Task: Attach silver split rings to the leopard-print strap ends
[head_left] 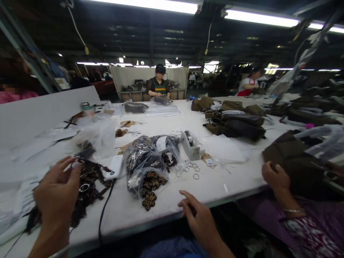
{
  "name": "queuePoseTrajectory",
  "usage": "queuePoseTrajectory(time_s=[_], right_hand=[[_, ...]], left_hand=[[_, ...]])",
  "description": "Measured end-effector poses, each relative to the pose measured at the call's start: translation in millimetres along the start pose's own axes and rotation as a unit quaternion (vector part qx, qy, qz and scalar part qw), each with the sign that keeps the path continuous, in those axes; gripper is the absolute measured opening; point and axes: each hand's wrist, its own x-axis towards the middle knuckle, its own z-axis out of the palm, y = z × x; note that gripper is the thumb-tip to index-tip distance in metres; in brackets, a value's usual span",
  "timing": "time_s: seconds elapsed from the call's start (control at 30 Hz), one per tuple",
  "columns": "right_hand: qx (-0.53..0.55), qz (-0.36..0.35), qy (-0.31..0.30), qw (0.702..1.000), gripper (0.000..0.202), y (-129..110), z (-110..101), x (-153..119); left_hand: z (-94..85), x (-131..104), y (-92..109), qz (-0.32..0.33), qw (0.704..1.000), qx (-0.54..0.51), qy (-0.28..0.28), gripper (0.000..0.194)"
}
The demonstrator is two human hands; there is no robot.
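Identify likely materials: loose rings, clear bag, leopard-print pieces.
Loose rings: probably metal, polished; silvery glints.
Clear bag: likely thin plastic film, glossy; wrinkled highlights, contents show through.
Leopard-print pieces: perhaps fabric, fairly matte; no strong shine, exact material unclear.

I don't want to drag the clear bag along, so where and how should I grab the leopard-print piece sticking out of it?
Probably pinch the leopard-print piece by its rounded near end, your right hand coming in from the right. That end pokes out past the clear bag, and bare table lies between it and your hand.
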Motion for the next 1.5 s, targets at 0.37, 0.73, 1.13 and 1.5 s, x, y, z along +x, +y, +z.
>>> queuePoseTrajectory(time_s=[0.37, 0.73, 1.13, 1.5], right_hand=[[-0.276, 0.019, 0.096, 0.956, 0.032, 84.9, -38.8, 99.0], [-0.282, 0.060, 0.068, 0.955, 0.021, 92.6, -41.8, 111.4], [-0.110, 0.050, 0.020, 0.992, 0.028, 71.5, -45.5, 43.4], [0.080, 0.081, -0.054, 0.992, 0.026, 39.8, -13.7, 13.5]], left_hand=[[134.0, -141.7, 35.8, 0.201, 0.861, 0.007, -0.468, 0.023], [167.9, -133.5, 16.1, 0.211, 0.850, 0.066, -0.478, 0.041], [117.1, -127.3, 20.1, 0.175, 0.826, 0.166, -0.510, 0.023], [100.8, -147.0, 17.2, 0.081, 0.875, 0.054, -0.474, 0.027]])
